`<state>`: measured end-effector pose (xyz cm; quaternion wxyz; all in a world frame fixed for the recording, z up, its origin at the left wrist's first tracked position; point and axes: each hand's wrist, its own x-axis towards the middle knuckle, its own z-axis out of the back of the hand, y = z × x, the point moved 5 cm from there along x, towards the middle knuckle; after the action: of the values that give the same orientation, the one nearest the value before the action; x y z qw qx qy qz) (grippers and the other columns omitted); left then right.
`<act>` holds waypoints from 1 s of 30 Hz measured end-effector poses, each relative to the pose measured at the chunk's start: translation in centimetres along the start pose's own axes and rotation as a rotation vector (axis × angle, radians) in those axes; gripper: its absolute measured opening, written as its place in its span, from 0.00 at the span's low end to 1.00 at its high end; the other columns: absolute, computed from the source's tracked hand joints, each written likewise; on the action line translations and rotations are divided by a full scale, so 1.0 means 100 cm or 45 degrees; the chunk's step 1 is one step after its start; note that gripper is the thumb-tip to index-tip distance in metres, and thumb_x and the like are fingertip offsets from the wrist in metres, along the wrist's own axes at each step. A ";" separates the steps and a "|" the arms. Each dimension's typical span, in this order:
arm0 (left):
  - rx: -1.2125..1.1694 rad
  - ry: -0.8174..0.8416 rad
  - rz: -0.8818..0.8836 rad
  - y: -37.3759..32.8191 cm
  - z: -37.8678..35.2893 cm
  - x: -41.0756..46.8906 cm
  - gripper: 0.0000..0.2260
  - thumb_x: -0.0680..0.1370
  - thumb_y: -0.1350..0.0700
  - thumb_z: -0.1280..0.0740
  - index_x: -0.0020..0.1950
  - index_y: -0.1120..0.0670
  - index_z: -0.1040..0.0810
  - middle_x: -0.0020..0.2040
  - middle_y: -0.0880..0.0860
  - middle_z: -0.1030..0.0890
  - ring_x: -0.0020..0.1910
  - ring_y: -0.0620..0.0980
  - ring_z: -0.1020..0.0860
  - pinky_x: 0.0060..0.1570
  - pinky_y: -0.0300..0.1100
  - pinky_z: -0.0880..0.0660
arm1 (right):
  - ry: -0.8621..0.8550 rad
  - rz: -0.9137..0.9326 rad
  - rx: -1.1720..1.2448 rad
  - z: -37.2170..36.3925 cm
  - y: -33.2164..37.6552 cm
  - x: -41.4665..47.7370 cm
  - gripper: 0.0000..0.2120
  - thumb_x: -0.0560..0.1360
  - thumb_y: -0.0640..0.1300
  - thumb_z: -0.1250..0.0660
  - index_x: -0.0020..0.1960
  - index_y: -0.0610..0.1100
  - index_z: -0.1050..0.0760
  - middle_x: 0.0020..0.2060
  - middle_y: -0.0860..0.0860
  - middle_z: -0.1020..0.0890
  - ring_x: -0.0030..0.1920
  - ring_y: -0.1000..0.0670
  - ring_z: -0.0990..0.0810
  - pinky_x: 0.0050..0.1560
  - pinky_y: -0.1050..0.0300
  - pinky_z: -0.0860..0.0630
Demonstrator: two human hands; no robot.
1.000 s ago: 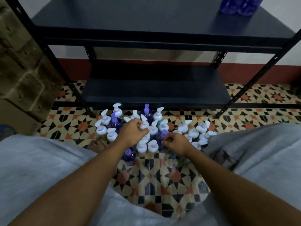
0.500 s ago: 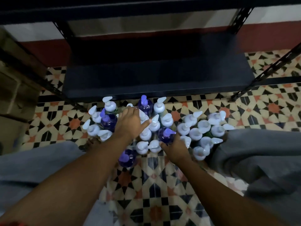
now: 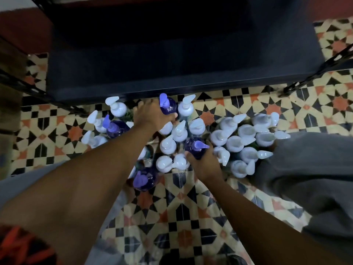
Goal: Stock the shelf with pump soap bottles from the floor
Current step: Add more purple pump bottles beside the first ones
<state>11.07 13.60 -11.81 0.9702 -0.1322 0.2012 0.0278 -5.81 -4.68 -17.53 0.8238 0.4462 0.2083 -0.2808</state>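
We are bending over the tiled floor [image 3: 191,217], and the dark bottom board of the shelf [image 3: 172,77] is running along its far side. The white bottles [image 3: 246,138] are standing packed together on the tiles just in front of the shelf's front edge, with a few purple ones among them.

Our left hand [image 3: 150,115] is reaching to the back of the group. Its fingers and thumb are curling round the far purple bottle [image 3: 168,107], which is standing just beside the shelf's front edge. Our right hand [image 3: 204,163] is wrapping round the near purple bottle [image 3: 196,148] in the middle of the group, whose pump is pointing right.

We are judging this to be the pick-up, one bottle per hand, with neither looking lifted yet. The next move is calling for a straight pull upward, since white pumps are crowding both bottles. After that we are expecting a short carry forward to set them upright on the shelf.
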 end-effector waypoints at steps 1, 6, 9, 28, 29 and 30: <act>-0.032 0.007 0.021 0.001 -0.001 0.003 0.33 0.70 0.30 0.30 0.66 0.51 0.26 0.64 0.55 0.22 0.65 0.61 0.28 0.61 0.53 0.29 | -0.006 0.000 0.001 0.000 0.001 0.000 0.36 0.73 0.62 0.28 0.73 0.46 0.35 0.59 0.48 0.18 0.57 0.42 0.19 0.50 0.52 0.26; -0.148 -0.013 0.153 0.003 -0.005 0.018 0.30 0.65 0.30 0.27 0.55 0.48 0.29 0.57 0.53 0.20 0.62 0.59 0.29 0.63 0.56 0.30 | -0.072 0.036 -0.041 0.002 0.006 0.001 0.34 0.69 0.66 0.29 0.68 0.48 0.31 0.54 0.55 0.19 0.54 0.47 0.19 0.51 0.51 0.23; -0.173 -0.056 0.206 0.003 -0.007 0.024 0.29 0.63 0.30 0.28 0.52 0.47 0.29 0.55 0.53 0.19 0.60 0.59 0.27 0.62 0.57 0.29 | -0.077 0.049 -0.043 0.004 0.010 0.003 0.34 0.70 0.65 0.27 0.66 0.47 0.31 0.52 0.55 0.22 0.54 0.46 0.20 0.50 0.52 0.25; -0.061 -0.217 0.158 -0.020 0.026 -0.001 0.23 0.63 0.35 0.25 0.45 0.48 0.27 0.44 0.49 0.23 0.48 0.54 0.29 0.55 0.51 0.35 | -0.158 0.172 -0.092 0.035 0.035 -0.016 0.22 0.64 0.56 0.22 0.50 0.47 0.27 0.38 0.53 0.20 0.40 0.48 0.22 0.37 0.56 0.31; -0.087 -0.248 0.131 -0.021 0.035 -0.006 0.23 0.63 0.35 0.25 0.45 0.49 0.26 0.44 0.48 0.22 0.47 0.54 0.28 0.52 0.51 0.37 | -0.156 0.195 -0.092 0.040 0.040 -0.020 0.23 0.63 0.57 0.22 0.50 0.47 0.27 0.38 0.54 0.21 0.40 0.49 0.22 0.36 0.56 0.31; -0.123 -0.276 0.104 -0.023 0.046 -0.012 0.22 0.62 0.36 0.26 0.46 0.49 0.25 0.44 0.48 0.20 0.47 0.54 0.25 0.51 0.51 0.38 | -0.163 0.219 -0.090 0.046 0.045 -0.024 0.23 0.62 0.59 0.23 0.49 0.48 0.26 0.37 0.55 0.21 0.39 0.49 0.22 0.36 0.56 0.31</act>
<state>11.95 12.63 -6.72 0.9768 -0.1666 0.0988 0.0911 -4.33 -5.95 -10.93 0.8718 0.4141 0.1260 -0.2294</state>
